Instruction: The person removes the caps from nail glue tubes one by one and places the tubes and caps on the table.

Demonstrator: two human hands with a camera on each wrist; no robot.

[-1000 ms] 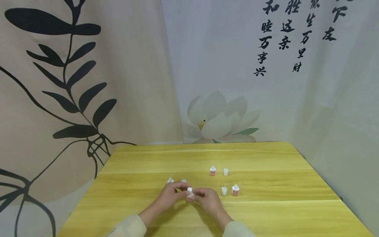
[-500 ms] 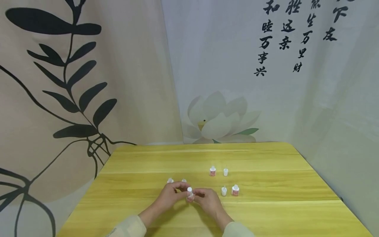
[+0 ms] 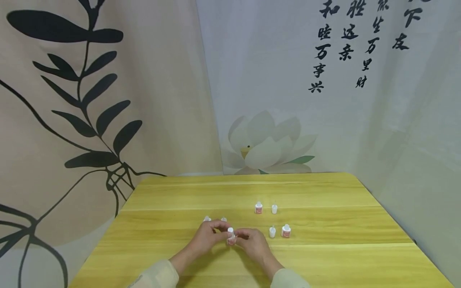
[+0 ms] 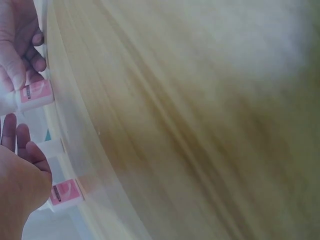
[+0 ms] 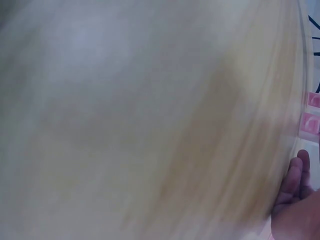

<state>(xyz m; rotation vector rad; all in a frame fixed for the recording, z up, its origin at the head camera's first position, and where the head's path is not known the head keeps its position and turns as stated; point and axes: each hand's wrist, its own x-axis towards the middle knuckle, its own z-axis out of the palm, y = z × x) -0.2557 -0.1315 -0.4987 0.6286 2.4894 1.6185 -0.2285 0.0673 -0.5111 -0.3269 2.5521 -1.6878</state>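
Note:
Between both hands, a small white bottle with a pink label stands upright with its white cap on top. My left hand pinches it near the neck from the left. My right hand pinches it from the right. In the left wrist view the right thumb lies against the shoulder of the bottle, and the left hand is below, its pinching fingertips out of frame. The right wrist view shows only part of the right hand at its edge.
Behind the left hand are a partly hidden bottle and a small white piece. Farther right stand a bottle with a white pin-tipped piece, and nearer, another such piece with a bottle. All are on the wooden table.

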